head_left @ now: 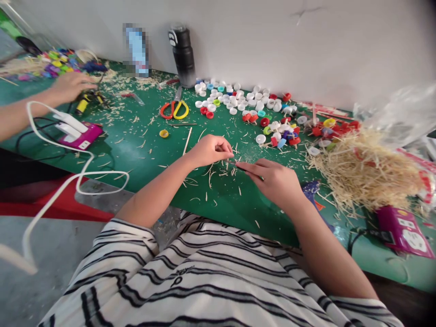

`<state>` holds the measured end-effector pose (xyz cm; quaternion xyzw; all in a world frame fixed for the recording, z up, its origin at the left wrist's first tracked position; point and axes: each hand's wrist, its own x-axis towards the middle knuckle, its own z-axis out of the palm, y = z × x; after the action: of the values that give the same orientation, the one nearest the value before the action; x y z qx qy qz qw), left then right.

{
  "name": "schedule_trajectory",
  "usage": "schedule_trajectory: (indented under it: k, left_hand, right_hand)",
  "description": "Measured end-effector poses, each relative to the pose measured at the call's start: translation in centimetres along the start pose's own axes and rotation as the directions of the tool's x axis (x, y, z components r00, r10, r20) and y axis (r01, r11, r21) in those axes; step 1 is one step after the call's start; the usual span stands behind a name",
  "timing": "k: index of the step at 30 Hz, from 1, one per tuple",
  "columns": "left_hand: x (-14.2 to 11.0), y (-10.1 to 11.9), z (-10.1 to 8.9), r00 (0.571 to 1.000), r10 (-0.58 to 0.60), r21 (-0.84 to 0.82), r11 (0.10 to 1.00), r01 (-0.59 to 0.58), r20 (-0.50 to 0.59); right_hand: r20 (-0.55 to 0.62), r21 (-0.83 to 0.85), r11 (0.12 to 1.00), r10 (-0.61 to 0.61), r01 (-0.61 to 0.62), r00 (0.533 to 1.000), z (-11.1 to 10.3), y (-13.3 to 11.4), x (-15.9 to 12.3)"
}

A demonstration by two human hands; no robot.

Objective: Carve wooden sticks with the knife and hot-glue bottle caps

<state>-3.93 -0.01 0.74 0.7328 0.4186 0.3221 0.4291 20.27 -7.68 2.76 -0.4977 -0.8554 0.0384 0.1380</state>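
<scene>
My left hand (213, 150) is closed in a pinch over the green table, its fingertips on something too small to name. My right hand (275, 177) is closed round a slim dark blade-like tool (232, 161), mostly hidden by the fingers, with its tip close to my left fingertips. Below and around both hands lie thin pale wood shavings (210, 176). A wooden stick (187, 141) rests left of my left hand, and a yellow bottle cap (164, 133) sits farther left.
Scissors (174, 106) lie beyond my hands, before many bottle caps (250, 96) and a black bottle (184, 56). A shavings heap (378, 170) and purple power socket (405, 230) are at right. At left, another person's hand (70, 85) is near another socket (81, 136) and white cable (80, 175).
</scene>
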Motion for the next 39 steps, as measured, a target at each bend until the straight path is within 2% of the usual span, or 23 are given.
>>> schedule_trajectory:
  k: [8,16,22,26,29,33,39]
  left_hand:
    - [0.1,0.1,0.1,0.999,-0.019,-0.004,1.0,0.019,-0.037]
    - [0.3,-0.2,-0.1,0.998,-0.029,-0.009,1.0,0.029,-0.047]
    - [0.4,-0.4,0.1,0.998,-0.015,-0.003,1.0,0.015,-0.058]
    - [0.4,-0.6,-0.7,0.994,-0.003,0.011,1.0,0.005,-0.108]
    - [0.3,-0.6,-1.0,0.996,0.009,0.008,1.0,-0.009,-0.091]
    - [0.2,-0.6,-0.8,0.999,0.022,0.025,0.999,-0.021,-0.036]
    - [0.5,-0.9,-0.2,0.994,0.017,0.029,0.999,-0.014,-0.108]
  right_hand:
    - [0.061,0.143,0.989,0.03,-0.038,0.998,0.7,-0.2,0.2]
    - [0.078,0.107,0.992,0.066,-0.074,0.995,1.3,-0.9,0.1]
    - [0.197,0.079,0.996,0.022,-0.038,0.98,1.3,-0.5,0.2]
    - [0.17,0.029,0.999,0.02,-0.025,0.985,1.2,-0.6,0.1]
    - [0.133,0.02,0.999,0.024,-0.027,0.991,1.1,-0.6,0.0]
    - [0.081,-0.018,0.999,0.038,-0.036,0.996,1.1,-0.6,0.0]
    - [0.088,-0.123,0.992,0.052,-0.041,0.995,1.8,-0.9,0.4]
